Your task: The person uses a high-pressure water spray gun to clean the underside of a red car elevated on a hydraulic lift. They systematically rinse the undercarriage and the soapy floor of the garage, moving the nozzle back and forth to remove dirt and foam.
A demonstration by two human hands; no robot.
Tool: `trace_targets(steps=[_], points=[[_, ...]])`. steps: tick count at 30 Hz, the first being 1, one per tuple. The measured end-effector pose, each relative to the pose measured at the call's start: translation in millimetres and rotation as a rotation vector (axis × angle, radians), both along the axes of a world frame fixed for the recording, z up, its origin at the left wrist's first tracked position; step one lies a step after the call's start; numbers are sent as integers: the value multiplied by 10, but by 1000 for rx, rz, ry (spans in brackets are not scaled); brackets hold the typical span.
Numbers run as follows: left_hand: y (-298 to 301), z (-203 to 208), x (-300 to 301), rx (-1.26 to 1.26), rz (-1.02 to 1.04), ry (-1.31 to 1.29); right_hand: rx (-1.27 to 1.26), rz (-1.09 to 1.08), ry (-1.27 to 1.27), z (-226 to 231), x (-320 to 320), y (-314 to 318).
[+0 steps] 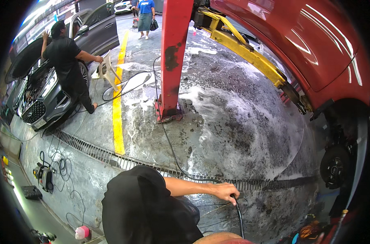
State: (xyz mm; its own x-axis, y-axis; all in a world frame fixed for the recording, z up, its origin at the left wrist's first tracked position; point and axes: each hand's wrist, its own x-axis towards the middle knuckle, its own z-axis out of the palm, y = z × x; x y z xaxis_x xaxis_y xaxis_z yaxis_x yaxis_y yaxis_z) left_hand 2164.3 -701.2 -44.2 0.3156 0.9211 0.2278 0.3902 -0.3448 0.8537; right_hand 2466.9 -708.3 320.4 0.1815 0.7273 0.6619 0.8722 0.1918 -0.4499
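Observation:
My left arm, in a black sleeve, reaches across the lower middle. My left hand is closed around a black hose, which drops from my fingers to the lower edge. My right hand does not show; a patch of bare skin appears at the bottom edge. At the lower right a thin wand with a brass-coloured tip points upward, and a pale streak like a water jet rises above it beside a dark wheel hub. What holds the wand is hidden.
A red car hangs on a yellow lift arm beside a red post. White foam covers the wet floor, crossed by a drain grate. A person stands at a grey car; a pressure washer lies left.

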Motion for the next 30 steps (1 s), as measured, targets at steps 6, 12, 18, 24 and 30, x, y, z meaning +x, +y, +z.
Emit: trace_targets(steps=[6, 12, 18, 24, 30], points=[[-97, -487, -642, -10, 231, 34, -7, -20, 590, -1207, 114, 234], [-370, -682, -1684, -88, 551, 93, 190, 121, 955, -1611, -562, 442], [-870, -1011, -2469, -111, 787, 68, 239, 215, 1372, -1781, -1044, 594], [-1235, -1139, -2710, -167, 830, 41, 281, 313, 1517, -1718, -1325, 471], [-1446, -1515, -2894, -213, 807, -3, 180, 366, 1512, -1456, -1708, 322]])
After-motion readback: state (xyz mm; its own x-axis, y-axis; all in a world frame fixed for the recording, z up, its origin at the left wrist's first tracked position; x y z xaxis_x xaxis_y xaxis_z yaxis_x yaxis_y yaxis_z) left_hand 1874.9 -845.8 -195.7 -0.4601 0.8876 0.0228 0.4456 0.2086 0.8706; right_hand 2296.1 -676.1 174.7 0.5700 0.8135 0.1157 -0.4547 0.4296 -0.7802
